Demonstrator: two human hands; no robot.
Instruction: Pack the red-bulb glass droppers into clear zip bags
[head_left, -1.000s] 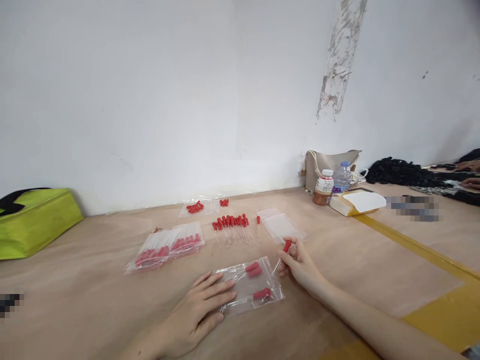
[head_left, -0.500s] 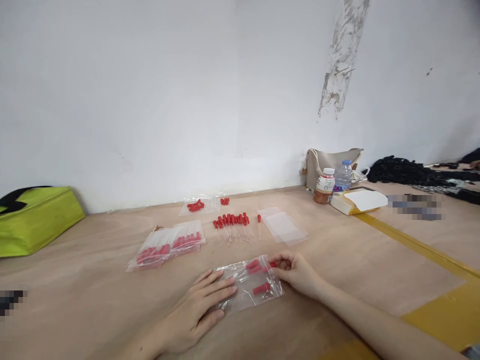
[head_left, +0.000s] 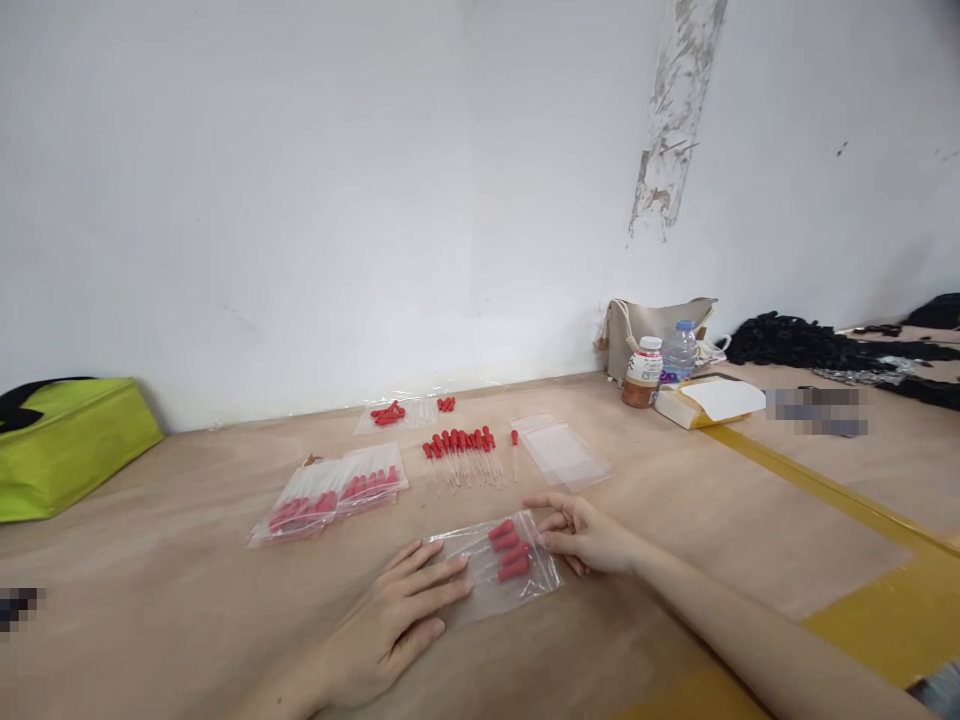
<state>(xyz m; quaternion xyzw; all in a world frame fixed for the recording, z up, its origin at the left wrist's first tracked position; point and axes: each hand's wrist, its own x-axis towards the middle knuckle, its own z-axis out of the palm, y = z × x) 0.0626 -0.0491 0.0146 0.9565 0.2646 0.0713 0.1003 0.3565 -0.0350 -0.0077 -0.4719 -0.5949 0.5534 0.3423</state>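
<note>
Moved: one dropper (head_left: 517, 553), from my right hand (head_left: 591, 535) into bag (head_left: 489, 598). Thumb and forefinger: parted, at bag's right edge. My left hand (head_left: 394, 620): flat on bag's left side. Bagged: four, long axes sideways, bulbs right. Loose droppers (head_left: 455, 440): toward tabletop (head_left: 172, 640) far edge.

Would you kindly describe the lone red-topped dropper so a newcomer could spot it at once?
On the brown-covered table against the white wall, find the cluster of red-topped droppers near mid-picture. Between its right side and the flat clear bags lies the lone dropper, red end toward the wall. Unlike its neighbours, it touches no other dropper.
</note>
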